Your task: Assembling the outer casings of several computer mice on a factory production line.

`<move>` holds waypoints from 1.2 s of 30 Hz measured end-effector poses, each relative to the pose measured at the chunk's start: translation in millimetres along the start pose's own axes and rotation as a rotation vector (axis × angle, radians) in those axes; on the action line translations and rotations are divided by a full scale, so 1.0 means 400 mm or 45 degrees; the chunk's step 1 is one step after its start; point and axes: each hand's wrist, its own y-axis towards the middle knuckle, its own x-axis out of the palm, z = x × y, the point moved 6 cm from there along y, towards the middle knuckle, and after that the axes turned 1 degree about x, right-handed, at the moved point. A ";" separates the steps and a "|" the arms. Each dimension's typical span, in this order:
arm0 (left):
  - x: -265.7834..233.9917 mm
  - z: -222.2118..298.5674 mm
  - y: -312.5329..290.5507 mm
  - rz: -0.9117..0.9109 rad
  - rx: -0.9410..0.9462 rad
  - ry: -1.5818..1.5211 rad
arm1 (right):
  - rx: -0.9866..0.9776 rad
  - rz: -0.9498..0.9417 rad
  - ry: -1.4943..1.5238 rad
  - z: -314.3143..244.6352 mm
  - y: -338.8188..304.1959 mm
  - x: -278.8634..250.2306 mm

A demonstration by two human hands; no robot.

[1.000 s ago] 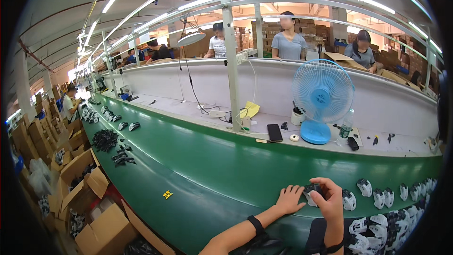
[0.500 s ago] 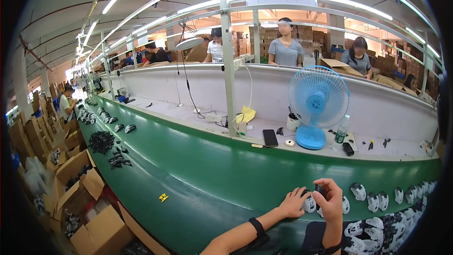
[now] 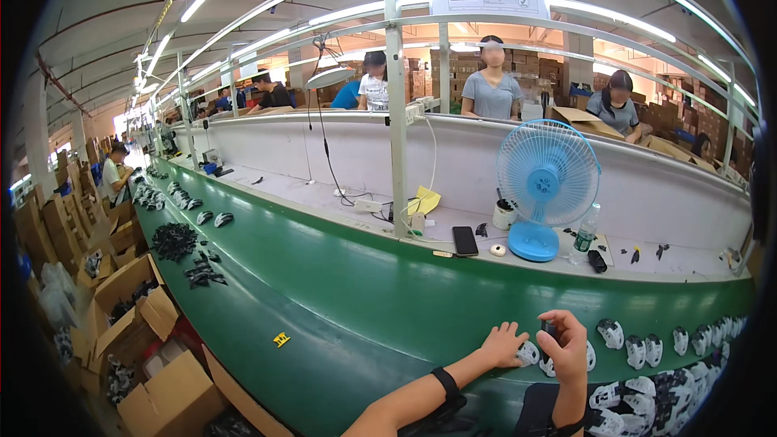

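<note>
My left hand point(image 3: 501, 345) is on the green work surface with its fingers spread, at the left edge of a white-and-black shell point(image 3: 528, 354) that looks like a computer mouse body. Just right of it, my right hand point(image 3: 568, 346) is raised, pinching a small dark piece point(image 3: 549, 328) between thumb and fingers. Partly behind the right hand are more such shells, one point(image 3: 590, 357) showing at its right side. Further right stands a row of white-and-black shells point(image 3: 636, 350). Close to my right forearm lies a heap of shells point(image 3: 639, 400).
A blue fan point(image 3: 534, 239), phone point(image 3: 464, 240) and bottle point(image 3: 583, 235) stand on the ledge behind. A yellow piece point(image 3: 281, 340) lies on the green belt point(image 3: 324, 299); black parts point(image 3: 174, 241) are piled far left. Cardboard boxes point(image 3: 174, 392) line the left side. People work beyond the partition.
The view has shifted slightly. My left hand has drawn its fingers a little to the left, while my right hand keeps its pinch. Something blue now shows beside a person behind the partition.
</note>
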 end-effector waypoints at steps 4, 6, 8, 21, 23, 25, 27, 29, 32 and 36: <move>0.015 -0.031 -0.009 0.323 0.088 -0.012 | -0.026 0.033 -0.010 0.012 0.002 -0.005; 0.004 -0.051 -0.009 0.235 0.018 -0.106 | 0.000 0.040 -0.016 0.023 0.008 -0.006; -0.024 -0.086 -0.038 0.318 -0.045 -0.223 | 0.042 0.027 -0.023 0.037 0.012 0.000; -0.048 -0.146 -0.217 0.279 -0.261 -1.925 | 0.289 -0.201 0.192 0.184 0.006 0.113; -0.035 -0.133 -0.227 0.659 -0.174 -1.444 | 0.281 -0.257 0.176 0.204 -0.013 0.153; 0.043 -0.138 -0.212 0.581 -0.094 -1.218 | 0.282 -0.277 0.081 0.211 -0.022 0.155; -0.032 -0.053 -0.259 0.353 -0.011 -0.910 | 0.301 -0.252 -0.098 0.201 -0.024 0.129; -0.084 -0.044 -0.276 0.166 0.075 -0.576 | 0.325 -0.230 -0.017 0.210 -0.014 0.110; -0.059 -0.063 -0.299 -0.246 0.001 -0.599 | 0.253 -0.131 -0.043 0.211 0.004 0.079; -0.193 -0.094 -0.354 -0.140 0.020 -0.596 | 0.197 -0.165 -0.023 0.172 0.040 0.073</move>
